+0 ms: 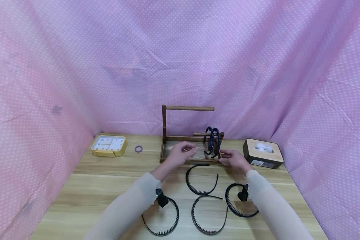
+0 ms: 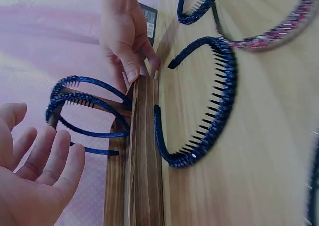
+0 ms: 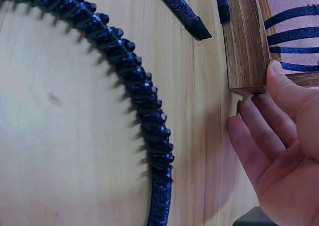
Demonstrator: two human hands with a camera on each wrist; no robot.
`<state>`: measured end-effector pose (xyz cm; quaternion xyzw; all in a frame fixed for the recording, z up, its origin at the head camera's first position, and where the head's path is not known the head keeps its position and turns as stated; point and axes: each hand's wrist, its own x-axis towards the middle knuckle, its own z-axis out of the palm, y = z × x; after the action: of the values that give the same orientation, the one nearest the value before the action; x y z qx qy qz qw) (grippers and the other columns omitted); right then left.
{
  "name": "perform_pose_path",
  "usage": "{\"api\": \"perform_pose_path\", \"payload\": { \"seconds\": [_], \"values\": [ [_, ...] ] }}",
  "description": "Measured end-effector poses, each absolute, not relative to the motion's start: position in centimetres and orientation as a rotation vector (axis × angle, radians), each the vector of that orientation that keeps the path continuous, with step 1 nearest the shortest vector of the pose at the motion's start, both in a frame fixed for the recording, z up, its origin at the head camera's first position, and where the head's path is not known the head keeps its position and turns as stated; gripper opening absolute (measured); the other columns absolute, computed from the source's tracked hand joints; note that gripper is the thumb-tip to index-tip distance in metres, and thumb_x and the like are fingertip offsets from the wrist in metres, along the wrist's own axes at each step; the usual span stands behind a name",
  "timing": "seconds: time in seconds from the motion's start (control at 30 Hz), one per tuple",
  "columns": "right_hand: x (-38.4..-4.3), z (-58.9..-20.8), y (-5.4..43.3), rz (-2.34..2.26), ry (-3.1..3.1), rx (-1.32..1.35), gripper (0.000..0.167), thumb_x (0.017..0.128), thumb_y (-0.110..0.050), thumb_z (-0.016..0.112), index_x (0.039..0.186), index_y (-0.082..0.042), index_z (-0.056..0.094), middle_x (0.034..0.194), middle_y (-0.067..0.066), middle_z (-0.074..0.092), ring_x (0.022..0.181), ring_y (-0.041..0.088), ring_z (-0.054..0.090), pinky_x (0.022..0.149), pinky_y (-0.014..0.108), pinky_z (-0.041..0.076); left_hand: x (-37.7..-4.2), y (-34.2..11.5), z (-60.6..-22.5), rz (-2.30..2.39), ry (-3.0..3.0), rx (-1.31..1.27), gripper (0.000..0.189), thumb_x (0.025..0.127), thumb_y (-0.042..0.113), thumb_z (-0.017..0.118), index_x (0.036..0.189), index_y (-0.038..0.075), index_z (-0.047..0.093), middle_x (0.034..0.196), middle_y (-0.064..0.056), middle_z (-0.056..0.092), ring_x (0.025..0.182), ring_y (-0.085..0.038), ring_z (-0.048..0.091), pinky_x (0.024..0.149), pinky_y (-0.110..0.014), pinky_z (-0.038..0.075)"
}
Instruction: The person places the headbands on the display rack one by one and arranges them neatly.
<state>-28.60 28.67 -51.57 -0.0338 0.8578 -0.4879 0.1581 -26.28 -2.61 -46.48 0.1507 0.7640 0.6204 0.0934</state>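
Observation:
A brown wooden rack (image 1: pixel 189 108) has a tray base, a tall bar and a lower bar. Two dark blue toothed headbands (image 1: pixel 210 143) hang on the lower bar near its right end. My left hand (image 1: pixel 181 154) hovers over the tray, left of them. Its fingers are loosely bent and hold nothing, as the left wrist view shows. At the rack's right end my right hand (image 1: pixel 234 159) grips the corner, thumb on the rail's edge (image 3: pixel 249 47) and fingers against the outer side. Another dark blue headband (image 2: pixel 227 94) lies just in front of the rack.
More headbands lie nearer on the table, one at left (image 1: pixel 177 215), one in the middle with pinkish beads (image 2: pixel 271 41), one at right (image 1: pixel 229 200). A yellow clock (image 1: pixel 109 145) and a purple ring (image 1: pixel 138 149) lie left; a tissue box (image 1: pixel 267 156) stands right. Pink dotted cloth surrounds the table.

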Motion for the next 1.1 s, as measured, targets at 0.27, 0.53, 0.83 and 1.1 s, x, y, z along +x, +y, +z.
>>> {"api": "perform_pose_path", "payload": {
  "seconds": [0.27, 0.53, 0.83, 1.1],
  "values": [
    [-28.5, -51.8, 28.5, -1.387, 2.433, -0.098, 0.061, 0.101, -0.011, 0.065, 0.156, -0.002, 0.039, 0.158, 0.02, 0.043, 0.136, 0.038, 0.054, 0.089, 0.036, 0.059, -21.1, -7.9, -47.0, 1.656, 2.248, 0.604, 0.033, 0.096, 0.018, 0.072, 0.125, 0.002, 0.067, 0.102, -0.009, 0.07, 0.084, -0.023, 0.069, 0.072, -0.034, 0.063],
    [-28.7, -51.2, 28.5, -1.392, 2.414, -0.128, 0.063, 0.101, -0.009, 0.064, 0.156, 0.002, 0.035, 0.156, 0.026, 0.042, 0.136, 0.041, 0.053, 0.09, 0.039, 0.059, -15.7, -11.8, -48.6, 1.354, 2.375, 0.679, 0.032, 0.091, 0.026, 0.079, 0.116, 0.007, 0.071, 0.092, 0.006, 0.07, 0.083, -0.01, 0.064, 0.073, -0.025, 0.056],
    [-29.2, -50.9, 28.3, -1.403, 2.407, -0.101, 0.063, 0.102, -0.009, 0.063, 0.157, 0.0, 0.035, 0.157, 0.024, 0.041, 0.137, 0.04, 0.052, 0.094, 0.042, 0.058, -11.5, -14.1, -50.0, 1.286, 2.357, 0.701, 0.029, 0.086, 0.025, 0.083, 0.108, 0.008, 0.072, 0.085, 0.011, 0.067, 0.08, -0.003, 0.062, 0.07, -0.022, 0.055],
    [-29.0, -51.0, 28.4, -1.374, 2.428, -0.083, 0.062, 0.102, -0.01, 0.064, 0.156, 0.001, 0.037, 0.154, 0.026, 0.045, 0.136, 0.041, 0.053, 0.092, 0.041, 0.059, -8.5, -14.8, -51.7, 1.371, 2.271, 0.758, 0.027, 0.082, 0.017, 0.086, 0.103, 0.008, 0.071, 0.085, 0.004, 0.068, 0.078, -0.002, 0.062, 0.067, -0.021, 0.055]
  ]
}}
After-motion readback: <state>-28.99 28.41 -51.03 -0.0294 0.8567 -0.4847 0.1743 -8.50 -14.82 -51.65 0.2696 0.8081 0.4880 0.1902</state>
